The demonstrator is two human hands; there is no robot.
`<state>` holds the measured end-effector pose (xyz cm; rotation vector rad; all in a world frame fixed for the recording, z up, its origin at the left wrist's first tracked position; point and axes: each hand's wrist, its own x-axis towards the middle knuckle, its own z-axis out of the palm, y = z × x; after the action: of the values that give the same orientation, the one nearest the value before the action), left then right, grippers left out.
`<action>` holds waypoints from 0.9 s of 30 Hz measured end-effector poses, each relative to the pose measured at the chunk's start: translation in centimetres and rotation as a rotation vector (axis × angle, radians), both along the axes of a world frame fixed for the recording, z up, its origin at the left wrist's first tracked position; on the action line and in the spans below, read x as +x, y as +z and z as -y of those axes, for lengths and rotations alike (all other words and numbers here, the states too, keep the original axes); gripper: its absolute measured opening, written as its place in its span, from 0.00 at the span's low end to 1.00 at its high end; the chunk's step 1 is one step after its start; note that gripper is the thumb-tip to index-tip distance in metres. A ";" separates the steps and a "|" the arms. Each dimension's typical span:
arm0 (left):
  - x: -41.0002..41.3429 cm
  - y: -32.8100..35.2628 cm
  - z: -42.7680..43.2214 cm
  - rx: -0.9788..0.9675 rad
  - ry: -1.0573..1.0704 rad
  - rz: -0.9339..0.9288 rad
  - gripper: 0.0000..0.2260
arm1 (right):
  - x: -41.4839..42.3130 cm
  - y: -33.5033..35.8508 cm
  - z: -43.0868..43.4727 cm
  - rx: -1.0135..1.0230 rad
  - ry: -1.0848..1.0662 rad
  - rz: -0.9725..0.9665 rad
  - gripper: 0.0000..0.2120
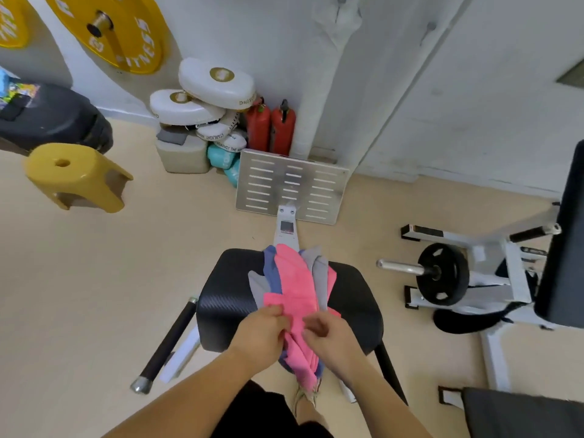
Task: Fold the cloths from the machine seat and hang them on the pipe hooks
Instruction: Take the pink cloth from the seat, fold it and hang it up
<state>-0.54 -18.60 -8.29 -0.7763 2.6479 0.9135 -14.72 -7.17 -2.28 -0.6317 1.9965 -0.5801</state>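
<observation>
Head view: a person stands at a gym machine and looks down, both bare forearms reaching forward.
Seat: black and padded, just ahead of the person, with a black handle bar sticking out at its left side.
Cloths: a loose pile lying lengthwise down the middle of the seat, its far end past the far edge and its near end drooping over the near edge.
Pink cloth: on top of the pile; a blue cloth and a grey cloth show from beneath it.
Left hand: fingers curled, pinching the near part of the pink cloth.
Right hand: fingers curled, pinching the same pink cloth just beside the other hand.
Pipe: white, upright against the wall, well apart from the cloths, with a small grey hook near the top.
Footplate: slotted metal, tilted, between the seat and the pipe.
By the wall: two red fire extinguishers just left of the pipe, with white boxing pads stacked beside them.
Left side: a yellow stool on the floor, a yellow weight plate on the wall above.
Right side: a black weight plate on a bar of a white frame.
</observation>
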 end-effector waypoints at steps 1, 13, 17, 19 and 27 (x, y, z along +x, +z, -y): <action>-0.1 0.9 0.6 0.023 0.027 -0.040 0.14 | 0.4 0.4 0.0 -0.004 -0.001 0.019 0.11; -3.6 15.3 3.7 0.244 0.111 -0.355 0.11 | -2.5 11.2 0.3 -0.305 -0.117 -0.084 0.02; -4.2 19.4 5.2 0.334 0.123 -0.382 0.06 | -4.7 17.1 -0.3 -0.527 -0.291 -0.063 0.05; -4.9 21.8 5.7 0.349 0.221 -0.471 0.08 | -5.8 19.6 -0.4 -0.593 -0.274 -0.092 0.11; -8.8 32.0 4.0 0.372 0.396 -0.928 0.04 | -8.7 26.5 -0.7 -0.673 -0.184 -0.320 0.21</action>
<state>-9.30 -22.60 23.68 -0.9517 2.8735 2.2539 -23.41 -6.50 24.25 -0.9932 2.1592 -1.3644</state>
